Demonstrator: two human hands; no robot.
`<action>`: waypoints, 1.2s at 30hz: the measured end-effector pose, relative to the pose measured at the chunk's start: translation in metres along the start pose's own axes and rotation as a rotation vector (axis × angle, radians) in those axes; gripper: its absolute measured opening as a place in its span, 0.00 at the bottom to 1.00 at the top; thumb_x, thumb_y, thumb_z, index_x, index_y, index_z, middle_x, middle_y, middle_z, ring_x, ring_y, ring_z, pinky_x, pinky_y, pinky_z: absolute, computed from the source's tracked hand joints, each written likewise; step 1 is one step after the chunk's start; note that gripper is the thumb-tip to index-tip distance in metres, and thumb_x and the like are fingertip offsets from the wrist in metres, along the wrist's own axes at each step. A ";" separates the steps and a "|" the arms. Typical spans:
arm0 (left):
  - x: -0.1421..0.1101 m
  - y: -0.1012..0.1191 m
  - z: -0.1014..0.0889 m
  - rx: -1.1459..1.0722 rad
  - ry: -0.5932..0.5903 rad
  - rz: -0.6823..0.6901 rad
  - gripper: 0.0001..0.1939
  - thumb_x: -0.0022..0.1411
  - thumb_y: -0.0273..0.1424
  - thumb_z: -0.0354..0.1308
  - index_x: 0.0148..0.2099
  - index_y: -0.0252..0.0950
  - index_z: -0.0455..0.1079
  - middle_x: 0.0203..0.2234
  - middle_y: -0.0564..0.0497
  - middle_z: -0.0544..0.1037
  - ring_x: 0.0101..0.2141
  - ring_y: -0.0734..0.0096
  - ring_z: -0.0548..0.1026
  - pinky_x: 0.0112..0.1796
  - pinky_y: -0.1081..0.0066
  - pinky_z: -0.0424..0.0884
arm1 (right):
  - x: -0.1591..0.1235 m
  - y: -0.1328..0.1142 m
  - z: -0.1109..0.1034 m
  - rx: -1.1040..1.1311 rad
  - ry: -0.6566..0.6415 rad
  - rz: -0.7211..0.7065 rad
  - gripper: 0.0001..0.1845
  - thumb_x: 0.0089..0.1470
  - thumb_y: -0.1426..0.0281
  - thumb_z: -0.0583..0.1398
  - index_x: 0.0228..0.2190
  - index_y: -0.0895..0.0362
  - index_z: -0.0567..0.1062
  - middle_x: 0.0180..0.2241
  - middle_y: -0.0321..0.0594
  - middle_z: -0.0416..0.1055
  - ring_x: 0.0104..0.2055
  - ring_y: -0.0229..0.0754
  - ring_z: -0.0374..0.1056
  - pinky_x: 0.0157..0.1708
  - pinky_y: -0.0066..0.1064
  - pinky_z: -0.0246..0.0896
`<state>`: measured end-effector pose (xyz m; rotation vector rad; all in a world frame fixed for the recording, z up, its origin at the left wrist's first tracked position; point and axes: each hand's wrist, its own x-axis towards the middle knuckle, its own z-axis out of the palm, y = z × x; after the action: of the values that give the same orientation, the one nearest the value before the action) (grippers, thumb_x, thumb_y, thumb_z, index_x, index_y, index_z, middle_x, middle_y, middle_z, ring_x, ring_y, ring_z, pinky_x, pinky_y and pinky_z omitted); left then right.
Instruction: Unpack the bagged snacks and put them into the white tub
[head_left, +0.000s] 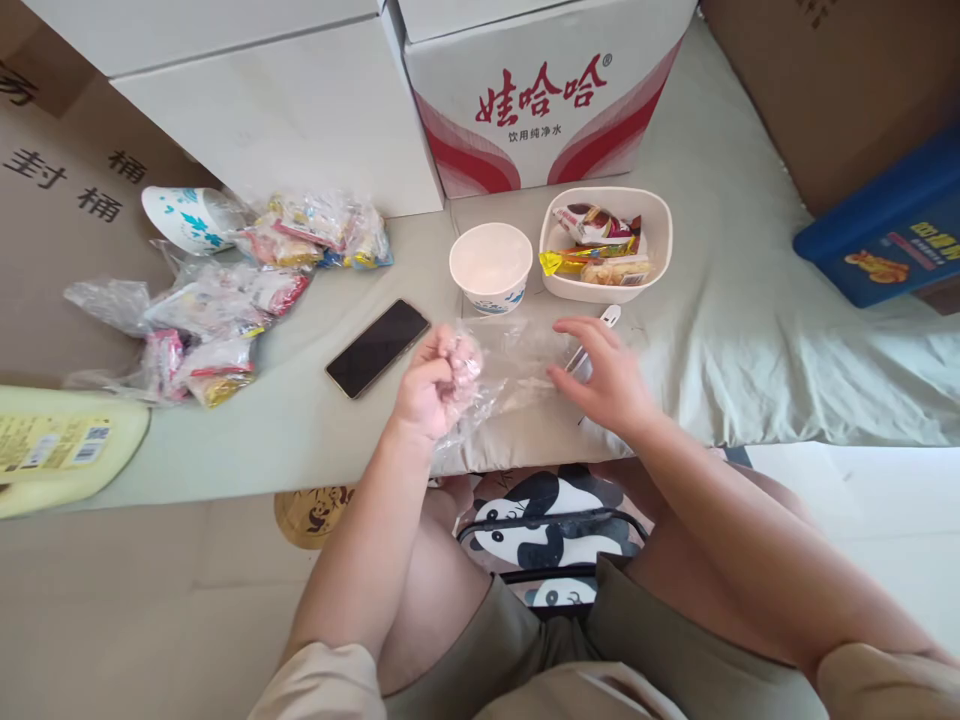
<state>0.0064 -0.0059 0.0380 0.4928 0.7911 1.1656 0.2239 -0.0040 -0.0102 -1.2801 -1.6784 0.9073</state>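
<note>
The left hand [431,385] is gripping a clear plastic bag [517,352], its fingers closing tightly over the bunched end, with film covering the fingertips; whether anything is sitting inside that bunch, I cannot tell. The rest of the bag is trailing across the cloth [720,340] near the table's front edge, stretching out between the two hands, probably because one firm hold is enough for such light film. The right hand [604,375] is hovering by the bag's other end, thumb and forefinger standing apart with nothing between them, and a slim white tool [611,316] is lying partly beneath it, seemingly within easy reach. A paper bowl [491,270] is standing upright just beyond the bag, and beside it a white tub [664,235] is holding a few wrapped snacks [600,228], its walls likely stopping them from scattering. A phone [379,348] is lying flat left of the left hand, apparently out of the way. Farther left, bagged snacks [217,310] are resting in loose heaps, while a second bowl [191,220] is leaning on its side behind them.
</note>
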 end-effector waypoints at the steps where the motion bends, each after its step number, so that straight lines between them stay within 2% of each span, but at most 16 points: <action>1: -0.003 -0.002 0.003 0.017 -0.094 -0.071 0.18 0.31 0.16 0.56 0.23 0.36 0.50 0.18 0.58 0.58 0.17 0.83 0.60 0.14 0.83 0.47 | -0.001 0.001 0.000 -0.068 -0.047 -0.074 0.26 0.49 0.64 0.64 0.51 0.54 0.72 0.58 0.51 0.69 0.62 0.56 0.63 0.63 0.54 0.56; 4: -0.017 -0.013 0.002 0.034 -0.304 -0.266 0.25 0.31 0.25 0.67 0.21 0.37 0.48 0.15 0.57 0.57 0.14 0.82 0.58 0.13 0.79 0.52 | 0.001 0.006 -0.003 -0.064 -0.172 -0.108 0.39 0.49 0.64 0.65 0.61 0.56 0.63 0.65 0.54 0.60 0.68 0.57 0.55 0.66 0.56 0.51; 6: -0.030 -0.021 -0.011 0.068 -0.326 -0.294 0.33 0.27 0.39 0.73 0.20 0.38 0.47 0.12 0.58 0.54 0.12 0.82 0.54 0.10 0.75 0.50 | 0.002 0.008 -0.005 0.009 -0.240 -0.051 0.45 0.47 0.62 0.67 0.64 0.56 0.59 0.68 0.54 0.55 0.70 0.57 0.50 0.68 0.56 0.46; 8: -0.040 -0.027 -0.030 0.133 -0.257 -0.185 0.40 0.19 0.55 0.72 0.19 0.39 0.47 0.09 0.59 0.47 0.09 0.82 0.49 0.08 0.73 0.43 | 0.001 0.005 -0.003 0.163 -0.323 0.014 0.48 0.45 0.61 0.69 0.64 0.54 0.58 0.69 0.51 0.53 0.72 0.56 0.48 0.69 0.55 0.42; 10: -0.045 -0.028 -0.048 0.190 -0.085 0.008 0.41 0.23 0.67 0.64 0.20 0.40 0.49 0.10 0.60 0.42 0.09 0.83 0.44 0.09 0.73 0.37 | -0.002 0.000 0.002 0.426 -0.437 0.114 0.45 0.47 0.59 0.69 0.63 0.50 0.60 0.68 0.48 0.56 0.71 0.54 0.50 0.68 0.53 0.48; 12: -0.042 -0.022 -0.057 0.248 0.014 0.145 0.37 0.35 0.70 0.58 0.23 0.41 0.54 0.12 0.60 0.41 0.10 0.83 0.43 0.11 0.73 0.36 | -0.006 -0.006 0.008 0.691 -0.560 0.261 0.40 0.48 0.58 0.68 0.60 0.49 0.62 0.64 0.47 0.64 0.65 0.52 0.61 0.62 0.50 0.59; 15: -0.029 -0.004 -0.056 0.289 0.050 0.254 0.28 0.48 0.61 0.59 0.28 0.42 0.57 0.16 0.59 0.44 0.12 0.82 0.44 0.13 0.74 0.37 | -0.010 -0.014 0.018 0.890 -0.647 0.471 0.36 0.48 0.61 0.69 0.57 0.50 0.65 0.46 0.43 0.78 0.46 0.44 0.75 0.49 0.41 0.69; 17: -0.020 0.010 -0.052 0.259 0.055 0.312 0.23 0.50 0.52 0.63 0.29 0.42 0.58 0.18 0.59 0.47 0.14 0.82 0.46 0.13 0.75 0.41 | -0.010 -0.016 0.021 0.952 -0.569 0.514 0.32 0.47 0.65 0.69 0.53 0.52 0.66 0.33 0.35 0.77 0.35 0.39 0.74 0.41 0.35 0.70; 19: -0.011 0.020 -0.048 0.234 0.063 0.304 0.18 0.49 0.42 0.66 0.30 0.41 0.59 0.20 0.58 0.54 0.16 0.81 0.56 0.15 0.77 0.51 | -0.007 -0.016 0.022 0.991 -0.405 0.484 0.30 0.45 0.67 0.70 0.49 0.51 0.67 0.28 0.28 0.73 0.29 0.35 0.70 0.34 0.31 0.67; 22: 0.001 0.023 -0.048 0.287 0.146 0.127 0.15 0.48 0.31 0.65 0.36 0.41 0.63 0.28 0.55 0.69 0.29 0.73 0.74 0.26 0.75 0.68 | -0.002 -0.013 0.016 0.967 -0.177 0.423 0.30 0.44 0.67 0.69 0.47 0.49 0.65 0.27 0.25 0.70 0.24 0.31 0.65 0.27 0.28 0.63; 25: 0.006 0.017 -0.050 0.400 0.272 -0.043 0.23 0.48 0.28 0.64 0.47 0.42 0.64 0.35 0.52 0.76 0.36 0.66 0.80 0.32 0.72 0.73 | 0.001 -0.009 0.008 0.896 -0.055 0.374 0.30 0.45 0.65 0.68 0.48 0.48 0.62 0.30 0.27 0.72 0.22 0.31 0.63 0.24 0.28 0.59; 28: 0.006 0.012 -0.051 0.481 0.284 -0.084 0.40 0.47 0.24 0.67 0.61 0.45 0.57 0.39 0.49 0.79 0.32 0.69 0.81 0.31 0.73 0.74 | 0.001 -0.007 0.001 0.836 0.011 0.327 0.30 0.46 0.64 0.67 0.48 0.48 0.61 0.30 0.28 0.73 0.21 0.31 0.62 0.23 0.29 0.59; 30: 0.006 0.013 -0.052 0.474 0.293 -0.004 0.52 0.45 0.21 0.69 0.66 0.53 0.49 0.41 0.52 0.78 0.31 0.73 0.80 0.31 0.75 0.74 | 0.001 -0.006 -0.002 0.813 0.057 0.311 0.29 0.47 0.63 0.67 0.47 0.47 0.61 0.29 0.27 0.72 0.20 0.31 0.61 0.23 0.29 0.59; 32: 0.009 0.016 -0.056 0.423 0.342 0.188 0.57 0.43 0.20 0.70 0.66 0.61 0.45 0.42 0.55 0.77 0.33 0.76 0.80 0.34 0.77 0.75 | 0.000 -0.007 -0.006 0.803 0.100 0.314 0.26 0.47 0.64 0.67 0.45 0.47 0.61 0.29 0.26 0.72 0.20 0.30 0.61 0.23 0.28 0.59; 34: 0.012 0.020 -0.061 0.382 0.365 0.355 0.56 0.44 0.22 0.72 0.65 0.63 0.46 0.44 0.56 0.76 0.40 0.75 0.80 0.39 0.78 0.75 | 0.000 -0.007 -0.010 0.795 0.130 0.320 0.24 0.47 0.65 0.66 0.43 0.48 0.62 0.29 0.26 0.71 0.20 0.30 0.61 0.23 0.28 0.59; 36: 0.013 0.022 -0.063 0.398 0.328 0.355 0.54 0.45 0.26 0.73 0.65 0.62 0.47 0.45 0.55 0.76 0.45 0.72 0.80 0.41 0.77 0.75 | 0.000 -0.008 -0.013 0.785 0.149 0.321 0.22 0.47 0.65 0.66 0.42 0.48 0.63 0.29 0.26 0.71 0.21 0.29 0.61 0.24 0.27 0.59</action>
<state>-0.0533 0.0100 0.0092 0.8071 1.2680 1.4447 0.2323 -0.0047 0.0018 -1.0281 -0.8490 1.4348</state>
